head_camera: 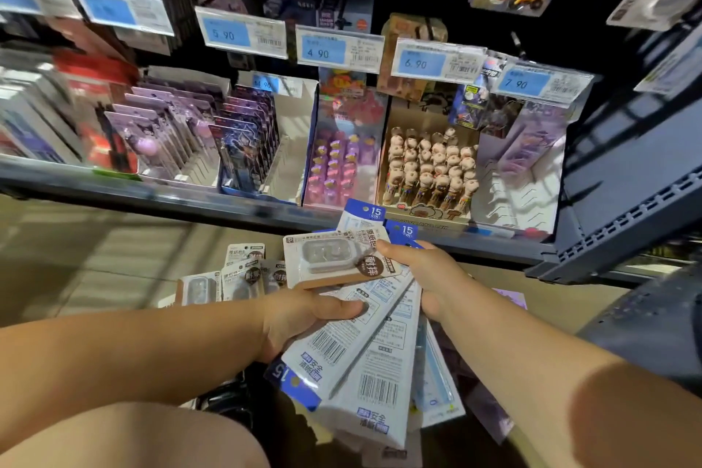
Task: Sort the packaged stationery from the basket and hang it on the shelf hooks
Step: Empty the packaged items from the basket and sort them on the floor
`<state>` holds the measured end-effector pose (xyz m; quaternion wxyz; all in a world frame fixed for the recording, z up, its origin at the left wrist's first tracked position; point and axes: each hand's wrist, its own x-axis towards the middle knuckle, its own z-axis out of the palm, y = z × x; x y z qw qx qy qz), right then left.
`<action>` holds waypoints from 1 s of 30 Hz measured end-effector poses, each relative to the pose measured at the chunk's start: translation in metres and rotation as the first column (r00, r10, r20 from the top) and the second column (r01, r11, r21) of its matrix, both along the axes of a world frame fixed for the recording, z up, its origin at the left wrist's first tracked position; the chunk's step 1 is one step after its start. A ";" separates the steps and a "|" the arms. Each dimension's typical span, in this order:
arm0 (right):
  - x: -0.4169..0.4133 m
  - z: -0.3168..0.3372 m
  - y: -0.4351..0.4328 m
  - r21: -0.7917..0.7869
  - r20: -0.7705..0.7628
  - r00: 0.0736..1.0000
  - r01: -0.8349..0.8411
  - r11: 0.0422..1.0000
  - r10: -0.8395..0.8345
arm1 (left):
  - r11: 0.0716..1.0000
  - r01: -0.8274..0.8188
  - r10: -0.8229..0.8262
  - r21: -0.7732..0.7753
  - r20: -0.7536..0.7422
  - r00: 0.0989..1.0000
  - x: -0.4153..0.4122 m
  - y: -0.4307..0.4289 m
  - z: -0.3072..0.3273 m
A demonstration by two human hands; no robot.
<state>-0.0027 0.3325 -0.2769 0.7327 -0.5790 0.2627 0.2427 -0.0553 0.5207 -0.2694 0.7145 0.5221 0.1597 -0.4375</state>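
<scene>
Before the shelf (235, 198), the left hand (304, 315) grips a fan of ruler packs (376, 357), thumb clamped on top. The right hand (429, 277) pinches a blister card (334, 258) lying across them, while more cards (228, 277) lie beyond, left.

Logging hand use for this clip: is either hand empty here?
No: the left hand grips the fanned ruler packs, and the right hand pinches the brown-edged blister pack atop them.

ruler packs (364, 350): glossy plastic film | blister card (334, 260): matt card, clear plastic
</scene>
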 end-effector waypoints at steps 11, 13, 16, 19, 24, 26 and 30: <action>-0.008 -0.020 0.006 -0.069 0.055 0.990 0.136 0.988 -0.132 | 0.997 0.072 -0.071 0.000 0.045 0.996 0.011 0.010 0.000; -0.009 -0.020 0.006 -0.074 0.057 0.986 0.158 0.985 -0.154 | 0.997 -0.012 0.009 0.071 0.038 0.999 0.012 0.013 -0.001; -0.009 -0.021 0.006 -0.070 0.060 0.984 0.174 0.982 -0.170 | 0.971 -0.195 0.192 0.137 0.035 0.981 0.015 0.018 -0.008; -0.008 -0.021 0.006 -0.069 0.056 0.983 0.178 0.982 -0.175 | 0.941 -0.306 0.312 0.143 -0.021 0.950 0.017 0.018 -0.006; -0.007 -0.020 0.011 -0.052 0.054 0.982 0.186 0.981 -0.183 | 0.872 -0.405 0.389 0.275 0.112 0.914 0.021 0.015 -0.009; -0.005 -0.019 0.013 -0.032 0.056 0.981 0.186 0.982 -0.184 | 0.842 -0.441 0.410 0.310 0.162 0.898 0.022 0.016 -0.011; -0.002 -0.017 0.015 -0.042 0.081 0.982 0.174 0.984 -0.170 | 0.786 -0.499 0.445 0.365 0.225 0.867 0.025 0.015 -0.015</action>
